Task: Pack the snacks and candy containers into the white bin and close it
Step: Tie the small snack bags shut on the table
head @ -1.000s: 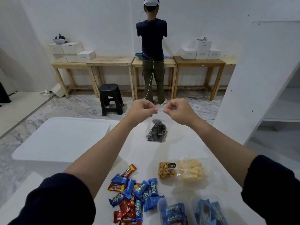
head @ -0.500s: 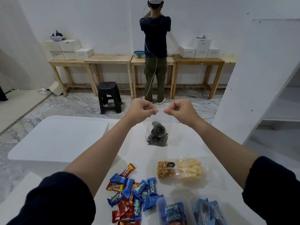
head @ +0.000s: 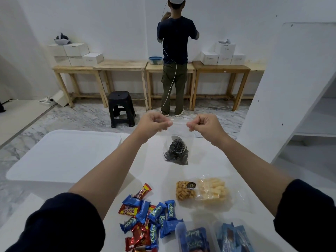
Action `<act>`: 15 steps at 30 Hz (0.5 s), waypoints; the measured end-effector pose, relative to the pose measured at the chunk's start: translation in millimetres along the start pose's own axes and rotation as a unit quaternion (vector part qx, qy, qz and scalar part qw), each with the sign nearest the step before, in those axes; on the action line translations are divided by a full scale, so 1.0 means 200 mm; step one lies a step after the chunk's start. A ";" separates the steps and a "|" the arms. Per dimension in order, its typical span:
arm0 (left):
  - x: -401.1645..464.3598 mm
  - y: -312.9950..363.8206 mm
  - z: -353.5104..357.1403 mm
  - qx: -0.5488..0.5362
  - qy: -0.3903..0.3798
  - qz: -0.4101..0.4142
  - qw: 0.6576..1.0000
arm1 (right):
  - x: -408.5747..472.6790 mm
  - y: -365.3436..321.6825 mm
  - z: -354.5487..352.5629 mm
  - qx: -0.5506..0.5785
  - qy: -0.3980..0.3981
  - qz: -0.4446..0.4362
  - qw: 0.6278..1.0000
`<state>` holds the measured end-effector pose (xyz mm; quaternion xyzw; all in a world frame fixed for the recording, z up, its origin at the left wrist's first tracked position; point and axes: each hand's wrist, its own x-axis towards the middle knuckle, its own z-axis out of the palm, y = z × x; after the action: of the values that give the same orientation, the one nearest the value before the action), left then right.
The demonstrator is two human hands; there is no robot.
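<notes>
So starting at the tabletop's left edge, the white bin lid is lying flat. Next, the left hand is pinching one top corner of a clear bag of black licorice coils, and the right hand is pinching the other corner, so the bag is hanging over the tabletop's far middle. Toward the near edge, wrapped candy bars are sitting piled up, with two snack bags just right of them and two clear candy containers at the near edge.
</notes>
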<state>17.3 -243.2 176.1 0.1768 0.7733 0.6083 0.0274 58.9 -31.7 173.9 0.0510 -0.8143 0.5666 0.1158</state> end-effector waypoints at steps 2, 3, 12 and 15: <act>-0.01 -0.02 -0.03 -0.028 -0.005 -0.022 0.999 | 0.00 0.00 -0.02 -0.005 -0.013 0.013 1.000; -0.01 -0.03 -0.03 -0.026 -0.007 -0.029 0.999 | 0.00 0.00 -0.03 -0.020 -0.031 0.019 0.999; -0.03 -0.02 0.01 0.012 -0.059 -0.017 0.998 | -0.03 -0.13 0.02 -0.215 -0.155 0.012 0.964; -0.03 -0.05 0.02 0.005 -0.031 -0.021 0.999 | -0.05 -0.11 0.05 -0.098 -0.124 0.076 0.984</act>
<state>22.0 -243.0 163.5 0.1795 0.7788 0.5977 0.0635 72.1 -49.3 187.1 0.0472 -0.8752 0.4808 -0.0256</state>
